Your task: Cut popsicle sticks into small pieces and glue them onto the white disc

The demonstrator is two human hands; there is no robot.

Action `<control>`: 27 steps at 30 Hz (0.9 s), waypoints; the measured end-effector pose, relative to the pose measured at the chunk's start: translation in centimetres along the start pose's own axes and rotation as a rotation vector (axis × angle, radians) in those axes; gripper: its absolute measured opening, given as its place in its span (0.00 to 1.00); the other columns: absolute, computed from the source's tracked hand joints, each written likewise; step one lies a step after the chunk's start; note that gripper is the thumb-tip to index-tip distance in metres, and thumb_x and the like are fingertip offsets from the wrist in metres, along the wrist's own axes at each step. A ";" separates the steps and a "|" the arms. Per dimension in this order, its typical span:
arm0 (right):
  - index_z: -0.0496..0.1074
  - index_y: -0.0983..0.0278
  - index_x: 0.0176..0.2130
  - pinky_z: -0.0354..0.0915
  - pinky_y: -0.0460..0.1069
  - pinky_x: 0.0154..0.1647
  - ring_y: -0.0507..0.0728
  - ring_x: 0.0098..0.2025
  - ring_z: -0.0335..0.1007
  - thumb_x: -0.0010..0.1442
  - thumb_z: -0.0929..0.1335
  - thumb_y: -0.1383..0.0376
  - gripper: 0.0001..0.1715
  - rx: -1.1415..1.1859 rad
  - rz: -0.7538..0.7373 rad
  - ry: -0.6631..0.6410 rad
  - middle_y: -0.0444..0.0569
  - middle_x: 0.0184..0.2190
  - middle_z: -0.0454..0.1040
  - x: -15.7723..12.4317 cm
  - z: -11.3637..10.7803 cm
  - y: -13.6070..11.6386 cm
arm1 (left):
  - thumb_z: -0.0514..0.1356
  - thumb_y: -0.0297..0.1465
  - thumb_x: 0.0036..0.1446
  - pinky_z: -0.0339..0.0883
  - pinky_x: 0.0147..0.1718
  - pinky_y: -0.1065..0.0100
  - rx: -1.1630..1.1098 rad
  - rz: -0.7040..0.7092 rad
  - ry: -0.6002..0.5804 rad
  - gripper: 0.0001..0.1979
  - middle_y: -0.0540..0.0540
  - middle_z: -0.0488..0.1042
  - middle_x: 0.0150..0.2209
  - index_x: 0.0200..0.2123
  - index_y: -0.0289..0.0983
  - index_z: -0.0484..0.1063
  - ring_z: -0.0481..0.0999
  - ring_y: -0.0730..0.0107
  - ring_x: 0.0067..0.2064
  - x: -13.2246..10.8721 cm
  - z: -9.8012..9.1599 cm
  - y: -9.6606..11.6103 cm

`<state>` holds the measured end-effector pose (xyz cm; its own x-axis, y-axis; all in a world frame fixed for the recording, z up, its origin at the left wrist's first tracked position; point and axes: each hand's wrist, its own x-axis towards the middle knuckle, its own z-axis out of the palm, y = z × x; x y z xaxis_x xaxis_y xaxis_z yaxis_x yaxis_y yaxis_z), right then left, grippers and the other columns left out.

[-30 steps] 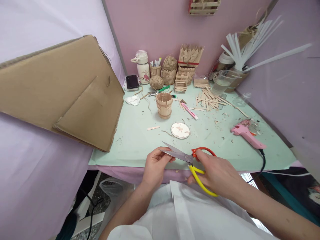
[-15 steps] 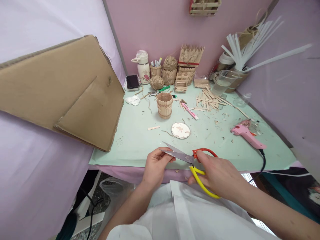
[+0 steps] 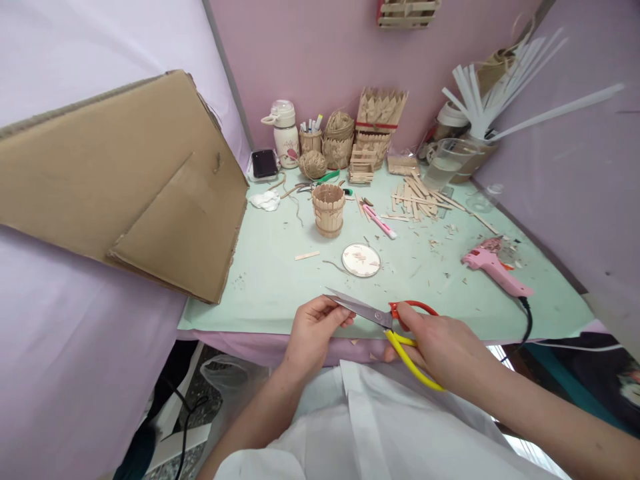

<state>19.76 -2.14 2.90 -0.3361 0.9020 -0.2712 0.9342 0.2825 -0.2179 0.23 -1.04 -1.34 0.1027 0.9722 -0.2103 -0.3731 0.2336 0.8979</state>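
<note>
From the head camera, I judged the step in hand to be scissor work. The scissors (image 3: 370, 313) hung over the near edge of the surface (image 3: 270, 287), their blades only slightly apart and pointing left across the fingertips of my left hand (image 3: 313, 330). As I judged it, the next move called for a steady pinch on the left, fingertips clear of the cutting edges, and a measured squeeze of the handles. My right hand (image 3: 443, 343) gripped the scissors, the red handle on the far side and the yellow one on the near side. My right forearm came in from the near right corner, slanting far and left; my left forearm slanted far and right from the near side, so that both hands met low in front of my white garment (image 3: 360, 413). The thumb and fingers of my left hand were drawn together, but whether a small piece sat between them I could not tell. Beyond my hands, a round white disc (image 3: 369, 268) carried small wood slivers, with a thin wooden strip (image 3: 307, 255) to its left. Farther off, a slatted wooden pot (image 3: 329, 217) stood upright, a pink cutter (image 3: 379, 222) lay to its right, and a heap of wooden sticks (image 3: 417, 200) lay beyond that. A pink glue gun (image 3: 495, 270) rested on the far right.
</note>
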 end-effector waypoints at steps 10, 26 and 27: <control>0.53 0.58 0.32 0.50 0.45 0.21 0.53 0.22 0.62 0.55 0.63 0.57 0.12 0.190 0.021 -0.012 0.42 0.27 0.70 0.2 -0.4 0.5 | 0.64 0.30 0.47 0.62 0.27 0.76 -0.002 -0.033 0.048 0.04 0.50 0.74 0.24 0.26 0.35 0.73 0.70 0.78 0.26 0.3 -0.1 0.4; 0.59 0.61 0.37 0.48 0.46 0.19 0.55 0.21 0.65 0.54 0.64 0.53 0.16 0.022 -0.014 0.121 0.43 0.24 0.69 0.3 0.9 -0.1 | 0.65 0.29 0.45 0.65 0.31 0.75 -0.235 -0.061 0.093 0.05 0.52 0.71 0.23 0.28 0.36 0.72 0.71 0.78 0.27 0.0 0.6 0.0; 0.59 0.61 0.37 0.47 0.46 0.19 0.55 0.21 0.65 0.54 0.64 0.53 0.16 0.020 -0.014 0.113 0.43 0.24 0.69 0.3 0.9 -0.2 | 0.65 0.28 0.45 0.65 0.30 0.75 -0.242 -0.066 0.090 0.05 0.53 0.71 0.23 0.28 0.36 0.72 0.71 0.78 0.26 -0.1 0.6 0.0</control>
<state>19.41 -2.23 1.99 -0.3324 0.9293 -0.1608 0.9265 0.2899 -0.2398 0.79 -1.11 -1.13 0.0554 0.9495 -0.3088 -0.5792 0.2825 0.7647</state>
